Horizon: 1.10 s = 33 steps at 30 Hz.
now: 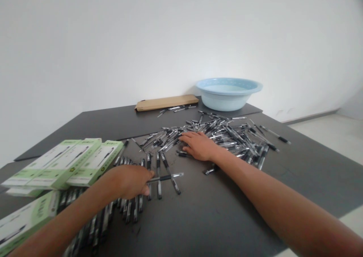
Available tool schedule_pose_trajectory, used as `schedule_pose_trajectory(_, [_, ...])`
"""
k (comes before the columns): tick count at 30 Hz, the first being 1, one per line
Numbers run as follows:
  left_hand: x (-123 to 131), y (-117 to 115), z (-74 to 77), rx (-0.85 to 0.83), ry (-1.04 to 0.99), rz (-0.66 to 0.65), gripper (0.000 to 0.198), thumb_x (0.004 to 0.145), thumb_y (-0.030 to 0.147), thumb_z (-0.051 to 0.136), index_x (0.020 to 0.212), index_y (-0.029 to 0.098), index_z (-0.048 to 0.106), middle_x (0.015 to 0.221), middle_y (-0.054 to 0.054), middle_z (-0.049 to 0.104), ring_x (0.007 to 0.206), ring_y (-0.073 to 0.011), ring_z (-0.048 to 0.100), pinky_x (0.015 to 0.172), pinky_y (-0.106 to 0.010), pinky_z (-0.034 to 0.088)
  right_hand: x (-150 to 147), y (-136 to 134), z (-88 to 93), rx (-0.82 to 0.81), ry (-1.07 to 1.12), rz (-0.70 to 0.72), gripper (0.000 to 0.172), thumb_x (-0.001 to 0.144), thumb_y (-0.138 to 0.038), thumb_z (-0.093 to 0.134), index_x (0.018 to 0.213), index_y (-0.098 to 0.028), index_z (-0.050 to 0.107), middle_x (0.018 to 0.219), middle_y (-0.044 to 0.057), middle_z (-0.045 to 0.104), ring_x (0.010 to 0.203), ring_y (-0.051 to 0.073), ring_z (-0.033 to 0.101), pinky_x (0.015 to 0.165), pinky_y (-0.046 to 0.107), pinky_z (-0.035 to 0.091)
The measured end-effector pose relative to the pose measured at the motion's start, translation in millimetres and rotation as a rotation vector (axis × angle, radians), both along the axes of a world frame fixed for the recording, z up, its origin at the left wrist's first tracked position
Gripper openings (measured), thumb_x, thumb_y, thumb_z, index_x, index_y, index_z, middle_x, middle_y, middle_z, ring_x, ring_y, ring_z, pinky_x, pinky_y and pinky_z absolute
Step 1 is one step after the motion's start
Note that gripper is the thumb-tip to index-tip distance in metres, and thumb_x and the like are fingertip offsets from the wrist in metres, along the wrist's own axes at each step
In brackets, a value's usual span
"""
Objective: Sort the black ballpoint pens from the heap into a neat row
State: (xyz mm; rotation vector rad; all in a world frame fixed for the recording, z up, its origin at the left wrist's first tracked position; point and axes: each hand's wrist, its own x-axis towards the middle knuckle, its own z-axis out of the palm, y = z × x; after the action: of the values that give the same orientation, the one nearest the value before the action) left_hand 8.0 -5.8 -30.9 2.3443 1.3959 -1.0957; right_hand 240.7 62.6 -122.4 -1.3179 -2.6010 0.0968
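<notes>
My left hand [134, 181] pinches a clear-barrelled gel pen [166, 177] with a black grip, its clear end pointing right. The pen lies crosswise above a few pens set side by side on the table, such as this pen [159, 175]. Under and left of that hand runs a longer row of pens [132, 211], partly hidden by my forearm. My right hand [199, 146] rests palm down at the near left edge of a loose heap of pens [238, 136], fingers stretched out and thumb apart. Its fingertips touch the heap; the underside of the palm is hidden.
Green and white pen boxes [85, 160] stand stacked on the left, with another box [31, 219] nearer me. At the back are a flat brown cardboard piece [167, 102], several scattered pens [181, 108] and a light blue basin [227, 98]. A white wall rises behind the dark table [221, 219].
</notes>
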Motion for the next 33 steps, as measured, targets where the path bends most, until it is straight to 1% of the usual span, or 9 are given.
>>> schedule_pose_trajectory(3, [0.7,-1.6,0.3,0.016,0.002,-0.009,0.05,0.09,0.025,0.056,0.138,0.013,0.058,0.125,-0.021,0.068,0.113,-0.0359,0.065,0.092,-0.043,0.052,-6.9,0.6,-2.2,-0.032,-0.016,0.012,0.049,0.097,-0.039,0.047,0.144,-0.024,0.046,0.154,0.01,0.042,0.142,0.032,0.036,0.112,0.057,0.028])
schedule_pose_trajectory(8, [1.5,-4.9,1.7,0.021,-0.002,-0.022,0.048,0.09,0.026,0.058,0.137,0.014,0.059,0.126,-0.02,0.068,0.114,-0.0352,0.065,0.093,-0.042,0.052,-5.5,-1.3,4.2,-0.071,-0.021,0.011,0.043,0.098,-0.04,0.047,0.136,-0.023,0.054,0.14,0.012,0.057,0.134,0.031,0.046,0.109,0.059,0.031])
schedule_pose_trajectory(10, [2.7,-5.8,3.1,0.021,-0.01,-0.022,0.048,0.09,0.025,0.058,0.136,0.014,0.06,0.126,-0.02,0.068,0.113,-0.0353,0.065,0.093,-0.042,0.052,-6.1,-0.9,5.6,-0.064,-0.012,0.002,0.044,0.098,-0.041,0.046,0.138,-0.022,0.053,0.143,0.012,0.055,0.134,0.031,0.045,0.109,0.059,0.031])
schedule_pose_trajectory(14, [4.3,-6.6,5.0,0.014,-0.005,-0.011,0.045,0.089,0.025,0.059,0.133,0.014,0.062,0.125,-0.019,0.069,0.112,-0.035,0.066,0.092,-0.041,0.053,-11.6,-0.8,2.8,-0.078,-0.031,0.01,0.051,0.099,-0.046,0.042,0.144,-0.024,0.046,0.155,0.012,0.039,0.141,0.034,0.036,0.11,0.062,0.029])
schedule_pose_trajectory(17, [3.8,-7.0,4.4,0.015,-0.02,-0.02,0.047,0.088,0.024,0.06,0.134,0.014,0.062,0.125,-0.02,0.069,0.112,-0.0356,0.066,0.091,-0.042,0.053,-11.3,-2.9,2.9,-0.079,-0.054,0.029,0.049,0.099,-0.047,0.041,0.14,-0.023,0.051,0.152,0.014,0.044,0.139,0.035,0.04,0.108,0.065,0.029])
schedule_pose_trajectory(21, [3.5,-7.5,3.8,0.016,-0.023,-0.029,0.049,0.089,0.026,0.06,0.137,0.015,0.06,0.126,-0.02,0.068,0.114,-0.036,0.065,0.092,-0.042,0.052,-10.3,-0.7,9.4,-0.042,-0.049,0.024,0.044,0.099,-0.043,0.045,0.135,-0.021,0.055,0.143,0.015,0.054,0.135,0.033,0.045,0.108,0.062,0.03])
schedule_pose_trajectory(24, [4.1,-7.5,4.3,0.02,-0.006,-0.035,0.048,0.089,0.027,0.06,0.136,0.017,0.06,0.125,-0.019,0.068,0.113,-0.0351,0.065,0.091,-0.041,0.053,-20.5,9.2,13.3,-0.038,-0.076,0.038,0.046,0.098,-0.043,0.047,0.138,-0.021,0.053,0.147,0.016,0.049,0.136,0.034,0.044,0.109,0.06,0.031])
schedule_pose_trajectory(28, [5.1,-7.8,5.3,0.025,0.001,-0.049,0.045,0.089,0.027,0.061,0.133,0.016,0.062,0.121,-0.019,0.071,0.11,-0.0347,0.067,0.088,-0.04,0.054,-33.4,21.7,12.1,-0.069,-0.095,0.067,0.049,0.099,-0.045,0.044,0.14,-0.021,0.051,0.151,0.015,0.046,0.138,0.033,0.042,0.109,0.058,0.032])
schedule_pose_trajectory(33, [4.0,-9.6,6.1,0.032,-0.016,-0.091,0.039,0.09,0.027,0.06,0.127,0.017,0.066,0.116,-0.018,0.073,0.104,-0.0335,0.07,0.083,-0.038,0.054,-21.9,19.3,6.2,-0.073,-0.069,0.076,0.043,0.099,-0.043,0.044,0.135,-0.021,0.055,0.145,0.015,0.052,0.133,0.032,0.048,0.106,0.056,0.035])
